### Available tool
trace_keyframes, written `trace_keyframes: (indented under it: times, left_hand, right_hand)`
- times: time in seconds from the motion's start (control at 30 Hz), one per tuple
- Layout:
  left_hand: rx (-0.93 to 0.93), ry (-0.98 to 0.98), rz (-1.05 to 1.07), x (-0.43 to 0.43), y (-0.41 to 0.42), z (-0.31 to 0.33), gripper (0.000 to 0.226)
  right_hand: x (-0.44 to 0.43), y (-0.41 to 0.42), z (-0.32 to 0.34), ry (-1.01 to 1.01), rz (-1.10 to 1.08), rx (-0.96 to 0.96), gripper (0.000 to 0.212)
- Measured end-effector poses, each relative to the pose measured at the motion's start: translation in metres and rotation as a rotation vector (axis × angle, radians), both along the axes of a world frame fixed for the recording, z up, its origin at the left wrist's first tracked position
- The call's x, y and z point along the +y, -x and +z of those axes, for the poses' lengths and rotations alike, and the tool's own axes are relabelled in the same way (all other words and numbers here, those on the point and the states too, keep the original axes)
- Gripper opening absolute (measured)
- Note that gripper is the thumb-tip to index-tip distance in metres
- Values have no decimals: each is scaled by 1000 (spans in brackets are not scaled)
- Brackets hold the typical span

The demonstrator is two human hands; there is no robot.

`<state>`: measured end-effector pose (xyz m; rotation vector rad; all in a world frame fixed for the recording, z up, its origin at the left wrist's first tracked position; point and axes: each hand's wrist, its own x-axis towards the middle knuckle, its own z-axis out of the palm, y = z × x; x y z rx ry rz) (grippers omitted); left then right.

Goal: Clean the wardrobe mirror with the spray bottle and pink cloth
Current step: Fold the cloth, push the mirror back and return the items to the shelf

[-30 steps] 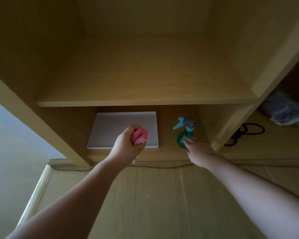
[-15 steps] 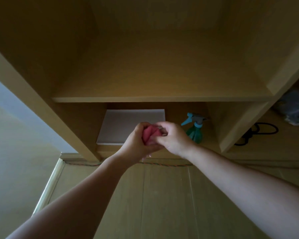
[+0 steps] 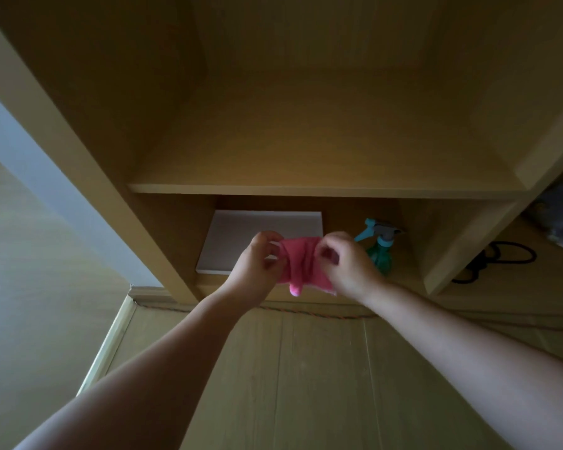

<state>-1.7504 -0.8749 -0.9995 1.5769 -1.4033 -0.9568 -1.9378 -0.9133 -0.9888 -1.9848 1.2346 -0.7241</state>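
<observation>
Two hands on the cloth (image 3: 301, 264): left hand (image 3: 257, 258) pinches its left edge, right hand (image 3: 348, 264) pinches its right edge. It is spread between them with its long axis left to right and its lower edge hanging loose. All this is held just in front of the low compartment (image 3: 436, 241).

Bottle (image 3: 379, 251) stands upright on the compartment floor, just right of and beyond the right hand, nozzle pointing left, base partly hidden by that hand. The right hand is plainly nearer; the left would have to cross the cloth.

Judgement: cloth being opened out. The bottle pickup suits the right hand, a short reach right and far once it lets go.

White panel (image 3: 241, 235) lies flat beyond the left hand. Mirror not made out in this view.
</observation>
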Motion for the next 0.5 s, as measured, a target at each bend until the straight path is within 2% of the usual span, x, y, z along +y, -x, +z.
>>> trace_keyframes:
  times: [0.03, 0.1, 0.17, 0.23, 0.3, 0.4, 0.5]
  left_hand:
    - [2, 4, 0, 0, 0, 0, 32]
    - [1, 13, -15, 1, 1, -1, 31]
    - [-17, 10, -48, 3, 1, -2, 32]
    - [-42, 1, -71, 2, -1, -3, 32]
    - [-85, 1, -73, -1, -5, -2, 34]
    - [-162, 27, -44, -7, -14, -4, 30]
    - [-264, 26, -9, -14, -26, -11, 20]
  right_hand:
    - [5, -3, -1, -70, 62, -9, 4]
    - [12, -9, -6, -219, 141, -20, 19]
    - [16, -16, -15, -196, 137, 36, 32]
    - [17, -23, -25, -141, 96, 112, 34]
    - [15, -27, -30, -188, 53, 120, 29]
    - [10, -32, -32, -326, 72, 16, 9]
    - [-2, -33, -39, -259, 7, 120, 8]
